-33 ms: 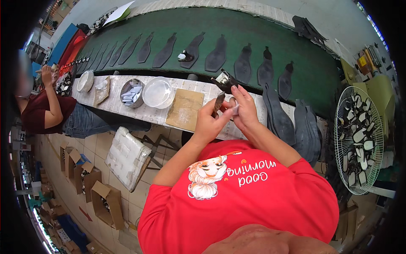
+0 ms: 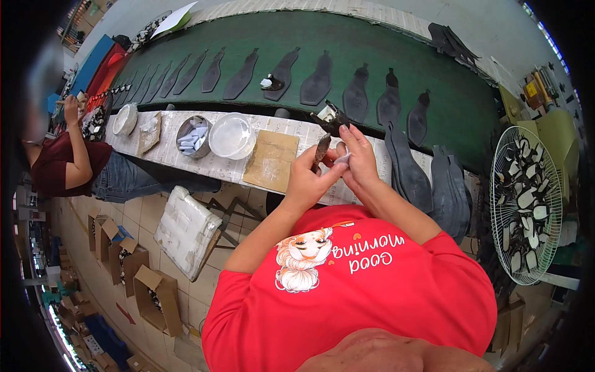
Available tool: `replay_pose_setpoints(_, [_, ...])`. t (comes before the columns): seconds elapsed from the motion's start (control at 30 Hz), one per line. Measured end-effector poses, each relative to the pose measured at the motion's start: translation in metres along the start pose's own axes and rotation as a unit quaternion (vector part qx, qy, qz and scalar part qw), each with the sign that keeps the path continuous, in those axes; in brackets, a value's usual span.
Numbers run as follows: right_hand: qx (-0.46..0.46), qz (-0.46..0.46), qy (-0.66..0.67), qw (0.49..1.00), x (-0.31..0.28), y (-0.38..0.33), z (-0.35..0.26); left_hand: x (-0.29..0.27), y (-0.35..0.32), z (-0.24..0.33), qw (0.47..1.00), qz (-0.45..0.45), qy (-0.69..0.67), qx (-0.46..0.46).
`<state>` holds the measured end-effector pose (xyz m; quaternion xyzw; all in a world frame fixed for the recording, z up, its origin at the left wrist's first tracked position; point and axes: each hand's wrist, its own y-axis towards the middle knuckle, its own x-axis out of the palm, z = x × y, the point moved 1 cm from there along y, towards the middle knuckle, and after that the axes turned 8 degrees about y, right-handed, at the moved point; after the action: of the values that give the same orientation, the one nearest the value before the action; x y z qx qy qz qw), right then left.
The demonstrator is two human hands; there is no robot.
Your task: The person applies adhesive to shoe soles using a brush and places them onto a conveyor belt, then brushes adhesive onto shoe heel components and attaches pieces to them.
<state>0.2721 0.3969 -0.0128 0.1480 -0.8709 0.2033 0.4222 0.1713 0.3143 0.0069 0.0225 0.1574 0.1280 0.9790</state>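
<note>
Dark narrow piece (image 2: 321,150) sits pinched upright in my left hand (image 2: 308,180) fingers. My right hand (image 2: 358,160) fingers grip a small white scrap (image 2: 341,159) just beside it, above the table (image 2: 204,164).

Matt dark belt (image 2: 347,43); shiny metal tin (image 2: 191,135).

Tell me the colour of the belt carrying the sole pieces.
Dark green; the belt shows clearly in the head view.

Green conveyor belt (image 2: 347,43) with dark soles (image 2: 317,79), white bowl (image 2: 230,136), wire rack (image 2: 527,204).
</note>
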Motion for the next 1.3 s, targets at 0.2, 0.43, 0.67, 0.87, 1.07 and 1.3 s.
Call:
replay_pose_setpoints(0.2, [-0.012,0.0,0.011,1.0,0.001,0.0,-0.001,0.009,0.003,-0.012,0.996,0.014,-0.084,0.033])
replay_pose_setpoints(0.43, [-0.008,-0.014,0.008,1.0,-0.003,0.003,-0.006,-0.013,0.007,-0.014,0.992,-0.008,-0.12,-0.024])
replay_pose_setpoints(0.67, [0.143,-0.108,-0.024,0.983,-0.012,-0.003,-0.015,-0.097,0.032,0.024,0.998,-0.056,0.023,0.001])
replay_pose_setpoints(0.87, [0.165,-0.135,-0.071,0.975,-0.003,-0.011,-0.014,-0.095,0.052,0.051,0.971,-0.128,0.199,0.024])
replay_pose_setpoints(1.07, [0.175,-0.16,-0.053,0.97,-0.011,-0.009,-0.013,-0.08,0.051,0.056,0.932,-0.085,0.344,0.077])
replay_pose_setpoints(1.3, [0.164,-0.173,-0.05,0.97,-0.025,-0.003,-0.007,-0.076,0.042,0.062,0.923,-0.056,0.377,0.058])
